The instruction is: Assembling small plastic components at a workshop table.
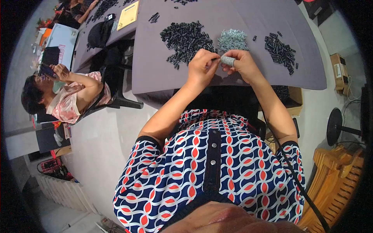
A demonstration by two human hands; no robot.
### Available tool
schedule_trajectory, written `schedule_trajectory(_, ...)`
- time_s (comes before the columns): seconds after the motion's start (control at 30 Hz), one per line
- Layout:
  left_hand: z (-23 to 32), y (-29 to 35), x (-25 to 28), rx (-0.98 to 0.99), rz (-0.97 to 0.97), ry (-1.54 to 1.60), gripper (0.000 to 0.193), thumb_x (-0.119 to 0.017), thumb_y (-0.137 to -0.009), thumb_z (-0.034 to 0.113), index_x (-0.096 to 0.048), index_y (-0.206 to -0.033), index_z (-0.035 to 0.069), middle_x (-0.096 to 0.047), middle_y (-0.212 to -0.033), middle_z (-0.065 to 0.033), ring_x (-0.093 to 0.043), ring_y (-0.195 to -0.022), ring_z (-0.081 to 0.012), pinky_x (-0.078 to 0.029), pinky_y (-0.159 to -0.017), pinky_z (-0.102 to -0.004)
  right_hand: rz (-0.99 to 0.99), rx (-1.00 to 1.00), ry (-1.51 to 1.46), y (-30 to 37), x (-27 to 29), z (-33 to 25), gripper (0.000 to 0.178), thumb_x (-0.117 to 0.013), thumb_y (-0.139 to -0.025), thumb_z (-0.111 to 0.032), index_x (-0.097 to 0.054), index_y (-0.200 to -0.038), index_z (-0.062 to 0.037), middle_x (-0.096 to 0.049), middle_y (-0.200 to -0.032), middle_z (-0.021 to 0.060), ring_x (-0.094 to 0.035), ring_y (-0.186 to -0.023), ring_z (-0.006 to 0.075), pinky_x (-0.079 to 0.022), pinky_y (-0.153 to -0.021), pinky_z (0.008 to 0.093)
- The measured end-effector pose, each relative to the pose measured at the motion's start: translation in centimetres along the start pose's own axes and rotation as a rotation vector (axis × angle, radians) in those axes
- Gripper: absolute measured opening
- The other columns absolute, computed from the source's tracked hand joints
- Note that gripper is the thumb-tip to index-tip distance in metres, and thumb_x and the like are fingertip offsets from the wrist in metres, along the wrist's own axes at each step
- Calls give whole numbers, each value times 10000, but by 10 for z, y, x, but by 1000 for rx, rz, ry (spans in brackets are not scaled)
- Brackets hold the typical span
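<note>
Both hands are up at the near edge of the grey cloth-covered tabletop (155, 70), working close together. The left hand (201, 66) has its grip pinched narrow on something small and dark at the fingertips, too tiny to make out properly, and the right hand (244, 65) meets it there, one finger wearing a grey fabric finger cot (228, 61), its grip closed just as tightly on the same little piece. So the part in hand sits right between the two hands, just above the tabletop edge. Just beyond the knuckles lies a big loose heap of small black tube-shaped parts (185, 40), beside it a smaller pile of silvery metal pins or screws (232, 39), and further to the right a second, tidier cluster of black parts (280, 51). To do this well, I'd say keep the piece low over the cloth so a slip drops it close by, hold it square between the fingertips, and keep the two black piles well apart. Containers? None showing near the hands; everything lies loose on the cloth. A cardboard box (339, 70) stands on the floor to the right, contents not visible. Off to the left a seated person in a pink top (74, 97) is at a neighbouring table.
</note>
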State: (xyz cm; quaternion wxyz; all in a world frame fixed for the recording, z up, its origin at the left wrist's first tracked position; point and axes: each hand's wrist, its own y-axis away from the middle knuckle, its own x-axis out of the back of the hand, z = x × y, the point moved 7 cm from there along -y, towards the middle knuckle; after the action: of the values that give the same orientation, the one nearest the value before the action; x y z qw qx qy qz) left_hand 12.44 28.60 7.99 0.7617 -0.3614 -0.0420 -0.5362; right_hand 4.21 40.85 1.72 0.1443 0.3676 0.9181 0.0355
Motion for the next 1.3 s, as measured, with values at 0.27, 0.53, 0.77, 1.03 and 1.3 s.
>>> schedule_trajectory(0.27,-9,-1,-2,38,-23,-41,101,-720,-793,63,-675,-882,41,-560,-759,-67,-530,-622,-183,-435,-566,-305,10,82,157,3,0,-8,84,-640,-899,-95,-649,-951,-30,-645,-805,5,-603,-675,70,-497,-573,208)
schedule_trajectory(0.53,-48,-3,-12,532,-49,348,148,-647,-910,142,-693,-863,10,-547,-661,26,-481,-572,-64,-393,-541,-225,187,360,524,0,4,-20,70,-654,-874,-79,-617,-916,-38,-598,-786,-35,-542,-677,44,-439,-548,209)
schedule_trajectory(0.77,-53,7,-15,794,-95,884,211,-592,-947,105,-667,-1104,-15,-582,-747,21,-510,-591,-56,-437,-529,-207,194,207,369,5,14,-16,87,-655,-822,-40,-643,-905,-16,-653,-797,19,-591,-729,88,-477,-667,261)
schedule_trajectory(1.03,-44,25,-1,818,-112,936,220,-580,-944,53,-632,-1142,-28,-696,-914,-104,-636,-693,-121,-543,-630,-240,40,282,356,16,-21,-37,83,-643,-858,-43,-619,-937,-37,-599,-806,-49,-537,-712,36,-433,-608,202)
schedule_trajectory(1.3,-38,35,0,647,-188,795,145,-589,-947,61,-639,-1070,3,-697,-917,-60,-643,-725,-103,-539,-660,-229,72,301,600,30,-39,-56,121,-642,-793,-26,-617,-911,-36,-597,-762,-21,-536,-686,56,-441,-617,229)
